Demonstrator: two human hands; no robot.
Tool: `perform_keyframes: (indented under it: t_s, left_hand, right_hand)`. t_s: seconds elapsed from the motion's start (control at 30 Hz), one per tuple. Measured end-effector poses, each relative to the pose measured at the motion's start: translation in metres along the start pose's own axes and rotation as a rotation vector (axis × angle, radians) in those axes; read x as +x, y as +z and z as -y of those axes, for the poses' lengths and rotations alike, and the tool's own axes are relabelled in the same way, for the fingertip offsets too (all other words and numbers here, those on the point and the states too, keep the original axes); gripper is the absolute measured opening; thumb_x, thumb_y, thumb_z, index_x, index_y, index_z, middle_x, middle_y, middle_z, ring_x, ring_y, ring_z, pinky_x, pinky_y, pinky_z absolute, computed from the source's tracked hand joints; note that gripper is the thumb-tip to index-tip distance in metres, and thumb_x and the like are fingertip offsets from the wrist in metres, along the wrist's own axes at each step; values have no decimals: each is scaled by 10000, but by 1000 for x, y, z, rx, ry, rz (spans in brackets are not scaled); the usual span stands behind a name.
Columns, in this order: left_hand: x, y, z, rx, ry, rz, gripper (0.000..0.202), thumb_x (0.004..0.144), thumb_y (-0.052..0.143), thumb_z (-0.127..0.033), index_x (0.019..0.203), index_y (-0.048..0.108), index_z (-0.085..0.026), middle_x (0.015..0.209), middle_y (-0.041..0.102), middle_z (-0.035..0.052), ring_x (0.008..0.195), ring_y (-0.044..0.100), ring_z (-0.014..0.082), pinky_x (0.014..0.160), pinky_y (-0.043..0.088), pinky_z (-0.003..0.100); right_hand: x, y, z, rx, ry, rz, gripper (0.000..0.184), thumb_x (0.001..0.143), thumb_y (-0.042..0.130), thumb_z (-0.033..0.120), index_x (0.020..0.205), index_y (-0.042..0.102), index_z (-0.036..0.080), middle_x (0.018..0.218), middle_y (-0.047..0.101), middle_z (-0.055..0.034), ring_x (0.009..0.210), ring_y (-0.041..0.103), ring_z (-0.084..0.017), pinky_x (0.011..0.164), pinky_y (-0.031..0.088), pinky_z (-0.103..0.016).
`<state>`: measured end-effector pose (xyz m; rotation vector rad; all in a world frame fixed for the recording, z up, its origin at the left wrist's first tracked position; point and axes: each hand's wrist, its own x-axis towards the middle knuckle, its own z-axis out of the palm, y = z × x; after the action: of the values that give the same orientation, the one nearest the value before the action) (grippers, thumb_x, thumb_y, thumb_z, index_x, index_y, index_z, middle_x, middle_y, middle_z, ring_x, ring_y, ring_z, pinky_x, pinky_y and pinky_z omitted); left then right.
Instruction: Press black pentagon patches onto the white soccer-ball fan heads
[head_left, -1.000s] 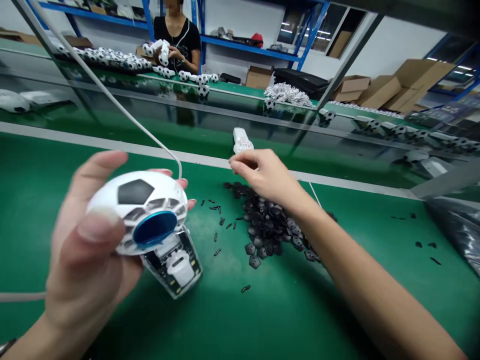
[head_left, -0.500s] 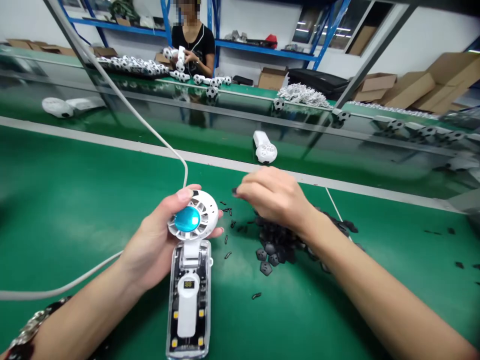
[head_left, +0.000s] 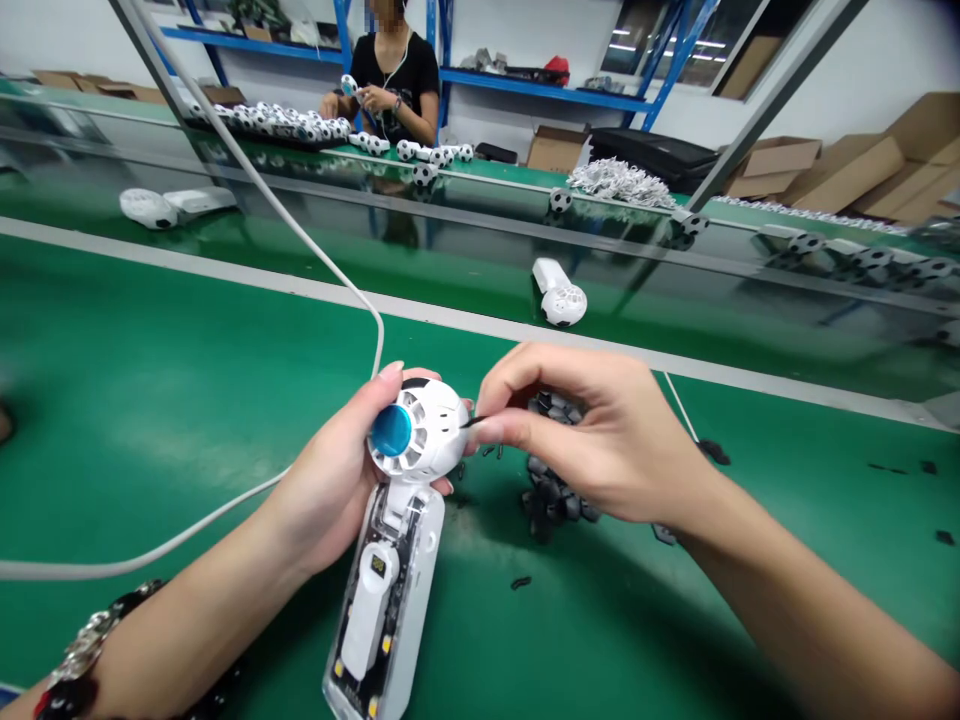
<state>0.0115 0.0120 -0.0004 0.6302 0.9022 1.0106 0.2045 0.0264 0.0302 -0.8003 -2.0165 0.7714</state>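
We are bringing our right hand (head_left: 592,430) away from the pile of black pentagon pieces (head_left: 551,490) and up to the ball-shaped white fan head (head_left: 427,430), thumb and forefinger pinched narrow on a thin black sliver (head_left: 474,422) (too small to make out its exact shape) just beside the head's 3 o'clock edge. Our left hand (head_left: 330,470) is cupping that head firmly, with the clear handle (head_left: 386,610) pointing toward 7 o'clock above the green table (head_left: 187,400) and the pile lying at about 4 o'clock.
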Motion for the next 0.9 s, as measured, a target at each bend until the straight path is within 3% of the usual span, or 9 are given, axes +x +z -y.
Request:
perform_keyframes:
  t_s: [0.13,0.27,0.33,0.43,0.53,0.63,0.73,0.8,0.9]
  left_hand:
    - [2,-2,4,42,18,26,308,942,647,-494,1006,668,-193,790,696,55,577,652,171,520,635,281]
    - [3,-5,7,130,44,-43,369,951,627,-521,1110,675,-192,923,718,98,689,686,193,581,645,285]
    - [1,-6,7,188,116,-4,443,903,682,-582,1138,678,-207,950,719,95,711,688,187,602,633,246]
    - [-4,-6,6,274,186,94,576,750,807,-677,1120,679,-254,923,700,52,667,679,190,585,643,283]
    - [-9,-2,2,331,173,92,622,589,953,-590,1029,683,-244,819,662,12,596,645,173,529,634,282]
    - [-8,-3,-2,337,122,86,567,594,968,-487,993,658,-231,738,646,-5,524,624,157,456,580,218]
    - [-4,-9,-4,296,134,112,527,647,933,-456,1015,626,-235,846,693,20,506,649,169,400,533,187]
    - [-1,-13,-5,281,161,115,488,682,910,-428,1029,622,-242,862,697,20,512,660,175,398,532,186]
    - [-1,-13,-5,278,189,143,425,716,879,-431,1022,643,-256,824,682,7,542,668,184,458,583,230]
  right_hand:
    - [5,8,6,405,328,69,72,882,751,184,827,706,169,797,719,8,730,651,-134,648,526,-243]
    - [7,14,-1,461,432,42,187,797,837,198,774,655,159,746,666,36,695,594,-98,616,477,-204]
    - [8,12,-1,462,450,76,214,802,833,207,759,629,162,733,652,41,692,591,-99,610,474,-203]
    - [9,6,6,364,425,157,173,861,776,207,775,630,174,755,655,39,712,604,-110,622,477,-219]
    - [11,0,12,176,325,195,150,899,721,156,773,645,182,772,660,45,706,589,-102,614,453,-217]
    - [11,-2,8,108,251,204,158,912,703,144,764,657,181,758,662,44,707,592,-105,635,456,-226]
    - [8,4,-2,246,296,115,169,967,671,327,884,671,180,878,682,5,794,624,-128,682,503,-239]
    - [4,11,-7,377,429,57,402,932,671,547,1114,638,190,1106,672,-52,956,651,-169,754,554,-269]
    - [-1,24,-5,588,624,124,841,775,712,745,1396,470,232,1333,582,-116,1050,648,-203,812,586,-305]
